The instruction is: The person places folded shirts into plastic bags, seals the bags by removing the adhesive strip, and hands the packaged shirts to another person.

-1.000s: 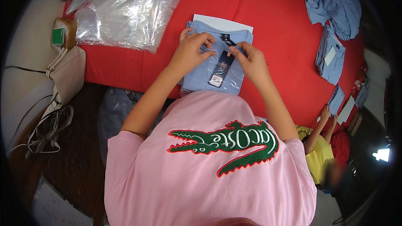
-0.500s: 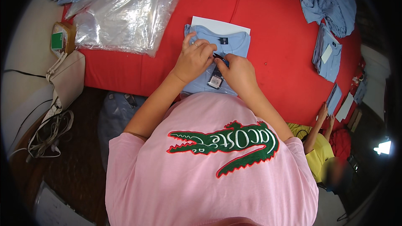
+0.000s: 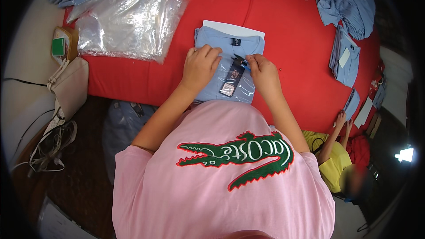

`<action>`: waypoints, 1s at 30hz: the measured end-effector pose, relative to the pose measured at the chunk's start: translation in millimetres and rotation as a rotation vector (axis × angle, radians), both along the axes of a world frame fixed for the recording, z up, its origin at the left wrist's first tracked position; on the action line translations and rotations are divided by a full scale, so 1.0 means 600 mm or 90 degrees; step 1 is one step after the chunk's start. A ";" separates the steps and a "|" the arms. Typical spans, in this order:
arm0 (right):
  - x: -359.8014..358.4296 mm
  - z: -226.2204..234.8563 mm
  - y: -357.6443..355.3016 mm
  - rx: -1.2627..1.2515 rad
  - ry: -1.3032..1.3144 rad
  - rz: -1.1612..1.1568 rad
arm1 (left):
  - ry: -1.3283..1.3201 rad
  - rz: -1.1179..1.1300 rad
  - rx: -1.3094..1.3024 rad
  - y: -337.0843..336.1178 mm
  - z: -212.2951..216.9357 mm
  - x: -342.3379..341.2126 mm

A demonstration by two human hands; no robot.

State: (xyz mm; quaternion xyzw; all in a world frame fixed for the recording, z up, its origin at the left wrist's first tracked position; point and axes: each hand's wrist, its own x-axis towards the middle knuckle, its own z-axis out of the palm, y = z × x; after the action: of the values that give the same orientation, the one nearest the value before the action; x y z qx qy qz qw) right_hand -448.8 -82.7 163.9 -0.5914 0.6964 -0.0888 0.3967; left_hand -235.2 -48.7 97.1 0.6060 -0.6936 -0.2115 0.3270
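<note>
The folded shirt lay on the red cloth right before the person, glints of clear plastic over its lower part. A dark tag rested on its front. The left hand was curled over the shirt's left side; whether it pinched anything I couldn't tell. The right hand, at the shirt's right side, gripped small snips. The step looked like trimming near the tag; the next move called for blades kept off fabric. Beyond the shirt's collar showed white card; farther left, clear bags.
</note>
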 end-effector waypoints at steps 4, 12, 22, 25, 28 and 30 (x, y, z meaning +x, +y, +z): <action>-0.043 -0.031 0.004 0.031 -0.194 -0.172 | 0.101 0.035 0.175 0.017 0.006 -0.024; -0.043 -0.018 0.023 0.127 -0.477 -0.228 | 0.000 -0.009 0.164 -0.016 0.005 -0.079; -0.005 -0.070 0.052 0.056 -0.459 -0.052 | 0.340 0.114 0.251 0.001 0.014 -0.068; -0.012 -0.064 0.053 0.050 -0.352 0.004 | 0.551 0.123 0.292 0.014 -0.008 -0.048; -0.011 -0.054 0.050 0.080 -0.293 0.035 | 0.595 0.126 0.300 0.027 -0.010 -0.036; -0.010 -0.054 0.050 0.081 -0.270 0.055 | 0.628 0.129 0.304 0.030 -0.008 -0.032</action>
State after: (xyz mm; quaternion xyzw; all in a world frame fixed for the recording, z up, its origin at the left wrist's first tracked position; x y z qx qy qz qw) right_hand -454.6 -53.0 131.3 -0.5621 0.5758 -0.1499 0.5744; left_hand -254.7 -30.9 92.1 0.5558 -0.3296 -0.5890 0.4854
